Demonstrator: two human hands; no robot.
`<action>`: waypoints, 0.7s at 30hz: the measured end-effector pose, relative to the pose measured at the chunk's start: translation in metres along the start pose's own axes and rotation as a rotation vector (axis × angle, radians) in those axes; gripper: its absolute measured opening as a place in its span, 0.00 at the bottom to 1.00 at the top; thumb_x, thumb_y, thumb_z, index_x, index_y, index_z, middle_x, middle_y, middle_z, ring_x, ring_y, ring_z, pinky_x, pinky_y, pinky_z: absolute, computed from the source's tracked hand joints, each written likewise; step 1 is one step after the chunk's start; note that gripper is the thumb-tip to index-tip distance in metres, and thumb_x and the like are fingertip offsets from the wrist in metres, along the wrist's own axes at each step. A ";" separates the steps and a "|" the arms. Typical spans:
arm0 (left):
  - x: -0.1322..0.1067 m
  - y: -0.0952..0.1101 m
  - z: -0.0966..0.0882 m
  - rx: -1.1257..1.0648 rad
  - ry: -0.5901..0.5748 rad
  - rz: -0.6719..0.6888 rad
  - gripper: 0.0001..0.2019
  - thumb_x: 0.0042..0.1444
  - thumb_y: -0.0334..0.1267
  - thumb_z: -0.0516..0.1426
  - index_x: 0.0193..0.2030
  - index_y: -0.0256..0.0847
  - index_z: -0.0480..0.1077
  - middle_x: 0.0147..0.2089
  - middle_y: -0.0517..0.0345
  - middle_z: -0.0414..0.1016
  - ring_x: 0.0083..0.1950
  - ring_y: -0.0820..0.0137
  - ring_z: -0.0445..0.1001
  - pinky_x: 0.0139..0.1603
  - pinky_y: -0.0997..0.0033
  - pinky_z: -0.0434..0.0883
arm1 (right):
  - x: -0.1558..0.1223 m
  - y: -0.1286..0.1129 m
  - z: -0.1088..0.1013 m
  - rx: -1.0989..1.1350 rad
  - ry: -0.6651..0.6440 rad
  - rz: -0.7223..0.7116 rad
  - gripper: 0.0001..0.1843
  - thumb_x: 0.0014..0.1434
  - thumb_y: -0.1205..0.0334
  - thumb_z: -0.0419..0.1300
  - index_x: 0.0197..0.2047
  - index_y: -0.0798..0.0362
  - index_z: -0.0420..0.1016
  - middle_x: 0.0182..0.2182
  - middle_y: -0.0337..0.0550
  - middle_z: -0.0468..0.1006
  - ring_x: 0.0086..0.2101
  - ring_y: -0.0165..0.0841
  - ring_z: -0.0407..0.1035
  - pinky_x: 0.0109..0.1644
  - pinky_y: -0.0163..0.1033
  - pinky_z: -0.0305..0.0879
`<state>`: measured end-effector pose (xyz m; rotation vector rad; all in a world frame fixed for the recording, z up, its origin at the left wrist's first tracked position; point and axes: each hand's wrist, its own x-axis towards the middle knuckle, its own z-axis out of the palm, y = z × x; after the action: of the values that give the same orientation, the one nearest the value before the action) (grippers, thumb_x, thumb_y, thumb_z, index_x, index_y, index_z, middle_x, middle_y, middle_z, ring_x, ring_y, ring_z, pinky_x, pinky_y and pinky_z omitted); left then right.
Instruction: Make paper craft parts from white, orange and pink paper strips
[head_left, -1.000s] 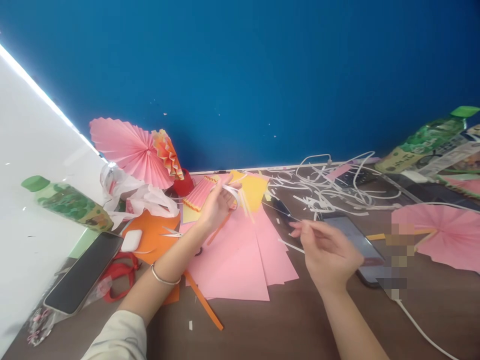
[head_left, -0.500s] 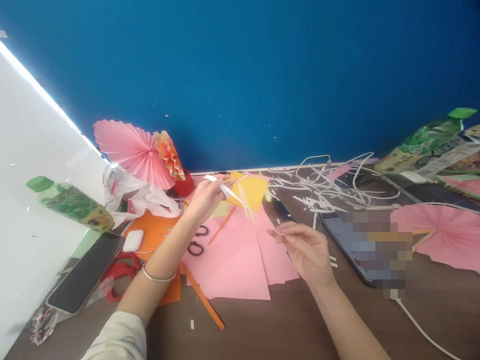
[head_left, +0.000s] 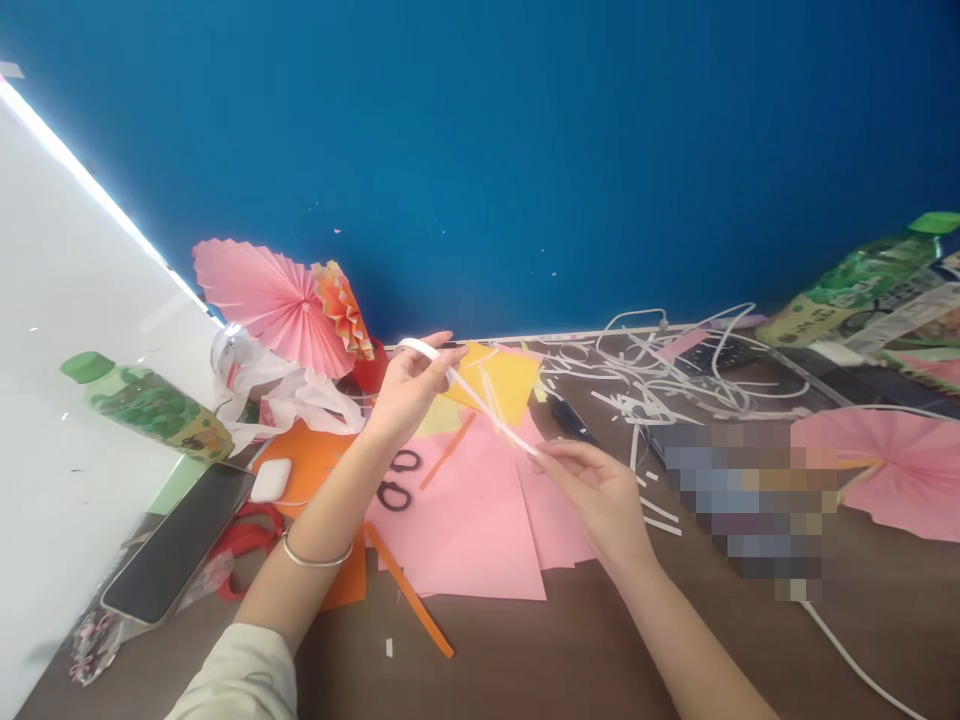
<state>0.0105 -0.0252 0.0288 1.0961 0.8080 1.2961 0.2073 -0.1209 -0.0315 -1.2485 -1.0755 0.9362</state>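
Note:
My left hand [head_left: 415, 388] grips a narrow roll of white tape [head_left: 420, 347] above the papers. From it a white strip [head_left: 487, 405] runs down to the right, pulled straight. My right hand [head_left: 596, 490] pinches the strip's loose end between thumb and forefinger. Beneath the strip lie a yellow sheet [head_left: 517, 385] and several pink sheets [head_left: 472, 545]. Beside my left forearm are the black handles of a pair of scissors [head_left: 395, 497]; the blades are mostly hidden behind the arm.
White strips [head_left: 607, 370] and a white cable litter the back right. A pink paper fan [head_left: 915, 470] lies at the right, another pink fan [head_left: 262, 300] stands at the back left. Bottles [head_left: 150, 410] flank the desk. A phone [head_left: 180, 545] and red-handled scissors [head_left: 247, 540] lie left.
My right hand has moved slightly left and up, and now has the strip's end. The strip, hanging loose before, is now stretched between both hands.

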 end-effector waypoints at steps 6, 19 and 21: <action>-0.008 0.011 0.003 0.012 -0.034 -0.006 0.19 0.48 0.39 0.62 0.47 0.35 0.69 0.38 0.50 0.76 0.46 0.63 0.74 0.50 0.60 0.68 | 0.000 0.001 0.003 -0.018 -0.047 0.067 0.12 0.45 0.57 0.67 0.31 0.55 0.75 0.29 0.44 0.77 0.28 0.35 0.73 0.33 0.41 0.74; -0.038 0.052 0.009 0.020 -0.246 0.009 0.13 0.49 0.37 0.62 0.42 0.38 0.72 0.32 0.54 0.77 0.41 0.61 0.77 0.44 0.61 0.73 | 0.000 0.010 0.011 -0.181 -0.186 -0.099 0.17 0.49 0.57 0.63 0.44 0.49 0.72 0.41 0.44 0.72 0.25 0.27 0.64 0.38 0.41 0.67; -0.043 0.057 0.010 -0.001 -0.289 -0.004 0.12 0.49 0.37 0.62 0.42 0.38 0.72 0.32 0.55 0.76 0.40 0.61 0.77 0.43 0.61 0.74 | -0.001 0.012 0.013 -0.136 -0.249 -0.082 0.16 0.49 0.57 0.63 0.42 0.49 0.73 0.38 0.43 0.74 0.26 0.28 0.65 0.37 0.40 0.67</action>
<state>-0.0050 -0.0730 0.0804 1.2457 0.5921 1.1027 0.1946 -0.1168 -0.0434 -1.2085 -1.3959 0.9868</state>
